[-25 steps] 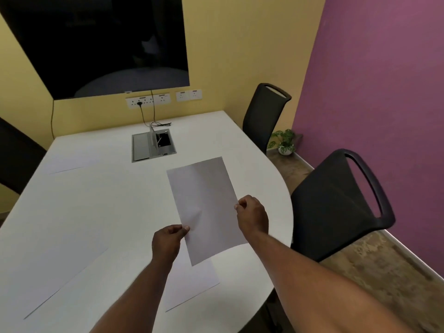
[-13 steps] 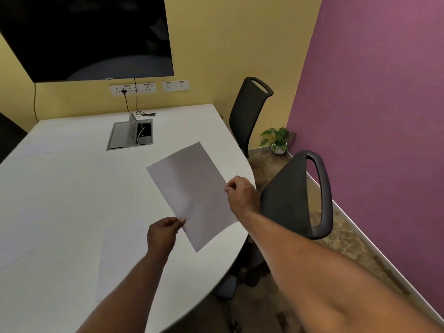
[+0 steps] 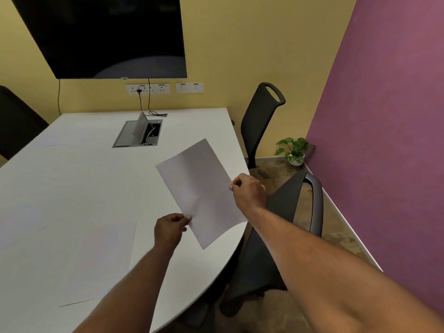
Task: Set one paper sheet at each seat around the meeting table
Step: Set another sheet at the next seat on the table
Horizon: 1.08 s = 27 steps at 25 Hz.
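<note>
I hold one white paper sheet (image 3: 201, 188) tilted above the right side of the white meeting table (image 3: 79, 188). My left hand (image 3: 169, 228) pinches its lower left edge. My right hand (image 3: 248, 192) pinches its right edge, close to the table's rim. A second sheet (image 3: 103, 258) lies flat on the table near the front edge, to the left of my left arm. Another faint sheet (image 3: 56, 140) lies at the far left. A black chair (image 3: 294, 207) stands by the table just beyond my right hand.
A second black chair (image 3: 260, 118) stands at the far right corner, and part of a third (image 3: 16, 123) at the left. An open cable box (image 3: 138, 134) sits in the table's far middle. A dark screen (image 3: 108, 34) hangs on the yellow wall. A small potted plant (image 3: 294, 151) sits on the floor.
My view and hands have shifted right along the table edge, carrying the sheet. The sheet on the table now lies further to my left, and the near chair has come closer to my right hand.
</note>
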Each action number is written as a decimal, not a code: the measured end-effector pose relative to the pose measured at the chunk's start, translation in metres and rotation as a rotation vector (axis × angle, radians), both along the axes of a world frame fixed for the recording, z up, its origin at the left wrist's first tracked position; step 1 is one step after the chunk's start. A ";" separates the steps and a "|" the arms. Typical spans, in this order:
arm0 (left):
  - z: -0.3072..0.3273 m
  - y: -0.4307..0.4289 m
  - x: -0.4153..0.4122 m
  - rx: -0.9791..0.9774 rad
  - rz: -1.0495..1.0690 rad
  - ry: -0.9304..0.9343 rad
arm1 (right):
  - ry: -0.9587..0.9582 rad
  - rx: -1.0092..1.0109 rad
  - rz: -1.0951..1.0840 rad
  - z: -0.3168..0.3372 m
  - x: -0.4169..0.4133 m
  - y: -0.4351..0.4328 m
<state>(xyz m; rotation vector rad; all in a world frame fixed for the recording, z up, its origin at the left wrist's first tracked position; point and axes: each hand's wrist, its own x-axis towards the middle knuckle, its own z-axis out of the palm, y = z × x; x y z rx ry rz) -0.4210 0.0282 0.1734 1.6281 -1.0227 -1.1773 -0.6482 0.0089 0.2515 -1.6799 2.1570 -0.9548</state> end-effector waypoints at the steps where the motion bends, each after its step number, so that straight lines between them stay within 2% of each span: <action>1: -0.004 -0.007 -0.009 0.002 0.003 -0.004 | 0.008 0.003 0.015 -0.002 -0.007 -0.010; 7: -0.017 -0.055 -0.061 0.027 0.098 -0.006 | 0.068 0.077 0.148 -0.012 -0.045 -0.080; 14: -0.010 -0.089 -0.072 0.069 0.262 -0.047 | 0.046 0.145 0.287 -0.020 -0.056 -0.152; 17: -0.020 -0.094 -0.073 0.102 0.341 -0.079 | 0.069 0.181 0.357 -0.035 -0.055 -0.179; 27: -0.048 -0.078 -0.080 0.313 0.693 -0.288 | -0.029 0.387 0.659 -0.116 -0.033 -0.244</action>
